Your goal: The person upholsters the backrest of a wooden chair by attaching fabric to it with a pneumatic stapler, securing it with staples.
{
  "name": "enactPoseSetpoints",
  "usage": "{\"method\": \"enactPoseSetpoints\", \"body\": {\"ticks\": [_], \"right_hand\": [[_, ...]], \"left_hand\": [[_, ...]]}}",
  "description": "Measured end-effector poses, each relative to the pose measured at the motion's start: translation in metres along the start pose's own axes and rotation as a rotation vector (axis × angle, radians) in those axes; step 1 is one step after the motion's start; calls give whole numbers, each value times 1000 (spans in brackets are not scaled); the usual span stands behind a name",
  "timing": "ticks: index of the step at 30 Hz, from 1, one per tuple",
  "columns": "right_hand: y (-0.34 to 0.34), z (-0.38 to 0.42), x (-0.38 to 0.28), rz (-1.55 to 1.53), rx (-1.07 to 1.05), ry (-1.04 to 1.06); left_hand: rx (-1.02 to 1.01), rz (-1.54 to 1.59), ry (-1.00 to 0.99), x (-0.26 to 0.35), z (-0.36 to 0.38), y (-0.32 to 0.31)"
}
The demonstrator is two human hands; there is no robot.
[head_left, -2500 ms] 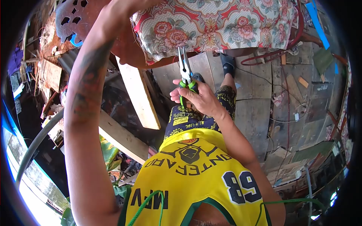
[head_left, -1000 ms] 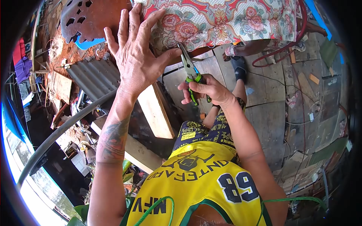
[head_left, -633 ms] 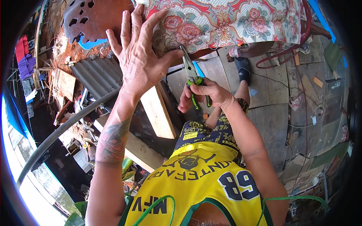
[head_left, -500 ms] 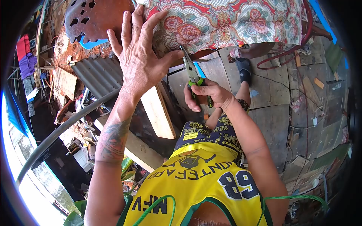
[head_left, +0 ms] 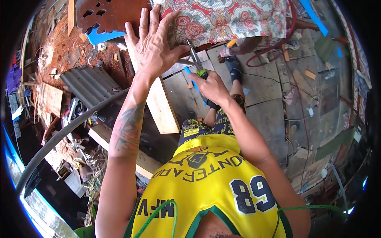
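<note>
Floral cloth [head_left: 222, 18]: pressed flat by the spread-fingered left hand [head_left: 154, 47], steadied for pliers [head_left: 195, 59] gripped in the closed right hand [head_left: 210, 85], tips at its edge.

Pliers [head_left: 195, 58] tip behind the left hand's [head_left: 154, 47] thumb; floral cloth [head_left: 226, 18] cut off above.

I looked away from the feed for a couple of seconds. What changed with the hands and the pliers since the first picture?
The left hand, earlier raised out of view, has come down flat on the floral fabric cushion. The right hand pushed the green-handled long-nose pliers up until the tips reach the cushion's lower edge, and its grip closed over the handles. The right hand kept hold of the pliers throughout.
</note>
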State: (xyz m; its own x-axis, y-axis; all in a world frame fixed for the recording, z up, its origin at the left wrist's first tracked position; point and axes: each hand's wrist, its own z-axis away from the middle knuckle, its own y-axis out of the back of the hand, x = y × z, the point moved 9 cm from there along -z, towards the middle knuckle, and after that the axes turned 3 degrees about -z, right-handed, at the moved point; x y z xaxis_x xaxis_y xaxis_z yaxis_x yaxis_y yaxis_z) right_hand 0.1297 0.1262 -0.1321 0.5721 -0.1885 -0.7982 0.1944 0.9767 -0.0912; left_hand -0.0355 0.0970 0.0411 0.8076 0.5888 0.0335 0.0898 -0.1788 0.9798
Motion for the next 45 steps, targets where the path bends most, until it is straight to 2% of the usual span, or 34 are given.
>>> {"method": "enactPoseSetpoints", "body": {"ticks": [2,4,6,7,8,10,11,15,20,22,24,26,27,28,29,30,32,34,36,38,39,40,42,44,45], "right_hand": [[12,17,-32,161,321,166],[9,29,-52,255,403,125],[12,46,-58,332,513,-68],[15,45,-55,541,601,-64],[16,44,-52,548,611,-62],[24,51,-61,799,809,-16],[26,52,-62,861,833,-32],[30,54,-64,952,869,-25],[41,65,-81,956,798,-36],[40,68,-85,885,690,-60],[44,71,-84,852,674,-55],[55,95,-90,670,705,-119],[66,118,-105,656,710,-75],[81,143,-121,753,857,20],[101,164,-129,707,862,29],[117,186,-135,551,847,14],[153,210,-128,647,869,63],[170,219,-93,422,752,71],[138,224,-80,136,594,-27],[100,215,-77,208,442,142],[83,206,-68,226,362,145],[63,198,-54,136,278,54],[34,174,-28,220,216,30],[0,162,-51,369,144,26],[-19,151,-56,382,90,58]], "left_hand": [[29,78,-6,1,2,4],[45,82,-7,-2,1,4],[71,70,-29,-1,6,5],[104,103,-36,-4,6,2],[113,111,-37,-4,5,1],[127,138,-26,-3,7,3],[-34,24,13,4,4,19],[15,91,11,2,7,17],[-12,150,13,7,7,25],[2,158,8,7,7,25],[-4,152,7,6,8,24],[-7,147,11,4,8,19],[-17,126,24,-2,5,18],[-33,117,29,-1,2,19],[-20,80,48,17,5,50],[111,75,-21,-6,2,1],[58,79,-1,-7,5,-1],[82,103,11,-7,10,-4],[57,67,-20,-5,10,-2],[91,54,-68,-4,19,-2],[40,2,-150,1,28,-7],[-13,-54,-229,5,38,-7],[-169,-186,-243,6,71,7],[-136,-268,-108,-17,111,33],[-50,-112,116,-38,136,49]]}}
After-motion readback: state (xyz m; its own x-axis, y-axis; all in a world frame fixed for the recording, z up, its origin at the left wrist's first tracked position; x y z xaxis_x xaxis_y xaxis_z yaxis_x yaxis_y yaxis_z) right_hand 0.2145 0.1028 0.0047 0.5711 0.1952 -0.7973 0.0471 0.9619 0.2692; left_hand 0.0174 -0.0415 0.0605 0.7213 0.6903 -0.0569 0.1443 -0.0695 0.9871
